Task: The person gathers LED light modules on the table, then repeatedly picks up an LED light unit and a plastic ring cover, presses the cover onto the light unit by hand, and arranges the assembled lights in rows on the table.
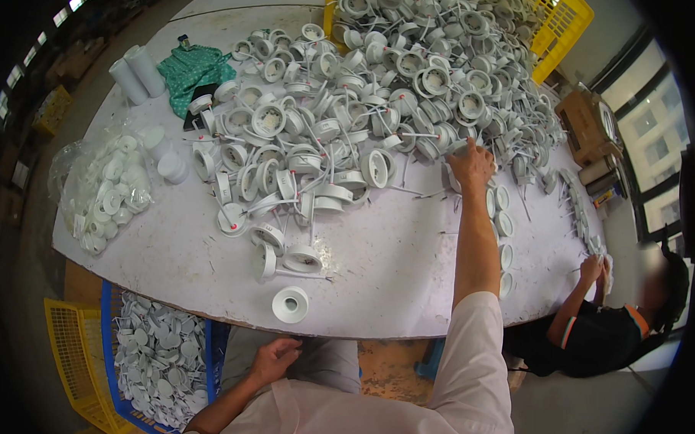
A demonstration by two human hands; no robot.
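Observation:
My right hand (472,165) reaches forward to the near right edge of a large heap of white round lamp housings (405,104) with short wires. Its fingers are curled round a white round lamp housing, mostly hidden beneath the hand. Just nearer to me, a row of white housings (504,224) runs along the table. My left hand (276,359) rests on my lap below the table edge, fingers loosely extended, holding nothing. A single white housing (290,305) with a round central opening lies near the table's front edge, apart from the heap.
The white table (395,269) carries a plastic bag of white caps (109,191), white rolls (137,74) and a green cloth (193,73). Yellow crates (563,26) back the heap. A blue crate of white parts (159,354) stands lower left. A co-worker (604,323) handles parts at right.

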